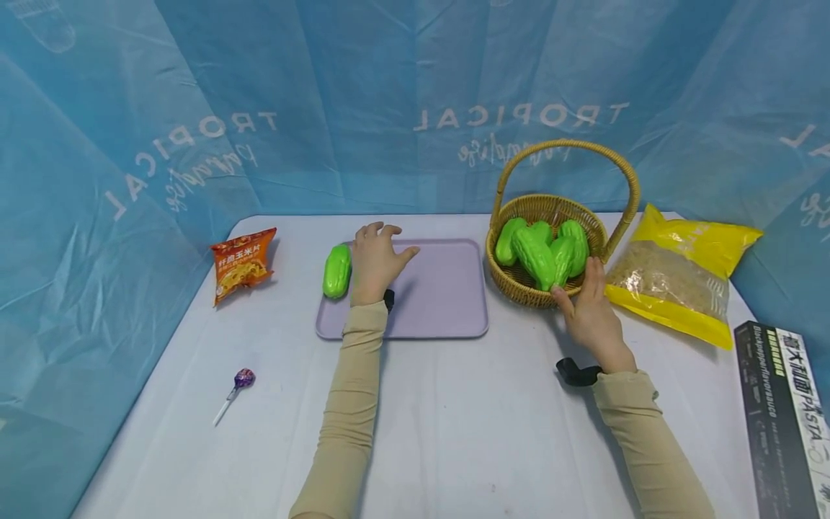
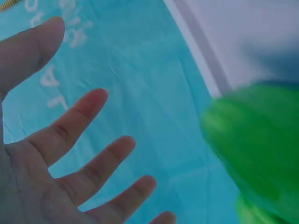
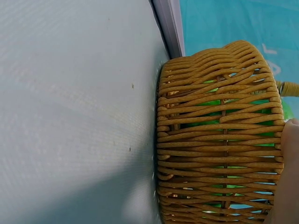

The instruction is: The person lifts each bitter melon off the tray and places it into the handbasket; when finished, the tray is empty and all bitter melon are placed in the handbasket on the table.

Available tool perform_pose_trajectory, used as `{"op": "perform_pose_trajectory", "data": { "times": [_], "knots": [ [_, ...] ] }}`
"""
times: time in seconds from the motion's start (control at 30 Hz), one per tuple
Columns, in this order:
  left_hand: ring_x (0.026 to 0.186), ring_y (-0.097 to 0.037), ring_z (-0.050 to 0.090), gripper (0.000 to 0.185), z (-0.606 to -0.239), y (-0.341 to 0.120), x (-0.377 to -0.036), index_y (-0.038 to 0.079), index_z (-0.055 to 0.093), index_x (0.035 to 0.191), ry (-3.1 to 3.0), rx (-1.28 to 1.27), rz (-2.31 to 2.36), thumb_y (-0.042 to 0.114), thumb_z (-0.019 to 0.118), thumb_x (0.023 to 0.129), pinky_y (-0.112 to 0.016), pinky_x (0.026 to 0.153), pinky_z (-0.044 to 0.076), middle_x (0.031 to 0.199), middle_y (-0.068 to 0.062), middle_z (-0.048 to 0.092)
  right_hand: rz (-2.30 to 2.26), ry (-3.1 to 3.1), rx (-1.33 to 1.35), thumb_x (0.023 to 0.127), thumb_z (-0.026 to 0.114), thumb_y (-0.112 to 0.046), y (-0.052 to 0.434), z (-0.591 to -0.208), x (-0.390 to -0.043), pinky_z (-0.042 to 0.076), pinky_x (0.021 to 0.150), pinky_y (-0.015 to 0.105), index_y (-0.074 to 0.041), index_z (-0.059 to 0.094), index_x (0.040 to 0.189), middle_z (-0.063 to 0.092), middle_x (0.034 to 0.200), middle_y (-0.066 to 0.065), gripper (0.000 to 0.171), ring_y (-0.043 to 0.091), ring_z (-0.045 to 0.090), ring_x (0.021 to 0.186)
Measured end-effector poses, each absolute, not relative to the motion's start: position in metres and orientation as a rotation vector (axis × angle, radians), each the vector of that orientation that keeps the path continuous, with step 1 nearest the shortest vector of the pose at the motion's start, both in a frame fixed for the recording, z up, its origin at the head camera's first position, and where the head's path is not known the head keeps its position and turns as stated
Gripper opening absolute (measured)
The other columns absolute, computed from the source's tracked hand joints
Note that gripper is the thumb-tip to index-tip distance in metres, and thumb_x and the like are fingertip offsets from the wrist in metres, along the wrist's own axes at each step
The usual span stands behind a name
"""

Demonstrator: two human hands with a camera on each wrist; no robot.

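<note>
A bright green bitter melon (image 1: 337, 272) lies at the left end of the lilac tray (image 1: 441, 288). Just right of it, my left hand (image 1: 376, 261) is over the tray, empty, with thumb and fingers spread. The left wrist view shows those parted fingers (image 2: 93, 172) and a blurred green bitter melon (image 2: 261, 144) beyond them. Several more bitter melons (image 1: 535, 256) fill the wicker basket (image 1: 528, 294). My right hand (image 1: 593, 317) rests against the basket's front right rim, fingers extended. Up close in the right wrist view, its thumb (image 3: 290, 140) is at the rim of the basket (image 3: 219, 135).
An orange snack bag (image 1: 243, 264) lies at the back left, with a wrapped lollipop (image 1: 243, 378) nearer. Right of the basket is a yellow pasta bag (image 1: 681, 277). A dark pasta box (image 1: 778, 418) lies along the right edge. The basket's tall handle (image 1: 570, 143) arches above it.
</note>
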State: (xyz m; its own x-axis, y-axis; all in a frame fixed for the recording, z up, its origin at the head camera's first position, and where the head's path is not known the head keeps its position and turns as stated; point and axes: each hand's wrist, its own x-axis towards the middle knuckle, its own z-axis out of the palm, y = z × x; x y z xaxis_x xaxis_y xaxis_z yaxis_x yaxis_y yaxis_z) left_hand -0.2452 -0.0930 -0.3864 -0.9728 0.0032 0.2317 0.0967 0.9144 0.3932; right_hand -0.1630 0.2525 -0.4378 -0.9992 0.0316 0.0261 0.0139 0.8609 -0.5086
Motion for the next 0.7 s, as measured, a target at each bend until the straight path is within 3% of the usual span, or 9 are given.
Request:
{"op": "perform_pose_trajectory", "data": {
  "times": [0.33,0.7],
  "knots": [
    [0.130,-0.041,0.044,0.056,-0.406,-0.123,-0.243,0.012,0.063,0.126,-2.890,0.057,-0.650,0.051,0.067,0.087,-0.058,0.104,0.039,0.139,-0.019,0.051,0.828,-2.994,-0.032,0.100,0.023,-0.060,0.253,-0.438,-0.162,0.044,0.082,0.069,0.002,-0.016,0.152,-0.013,0.159,0.027,0.089,0.066,0.038,0.118],
    [0.126,-0.041,0.047,0.050,-0.415,-0.125,-0.244,0.013,0.062,0.127,-2.933,0.086,-0.622,0.044,0.068,0.088,-0.057,0.104,0.037,0.136,-0.018,0.055,0.822,-2.977,-0.030,0.100,0.024,-0.060,0.253,-0.439,-0.163,0.045,0.079,0.068,0.002,-0.014,0.152,-0.011,0.159,0.028,0.089,0.064,0.041,0.116]
  ]
}}
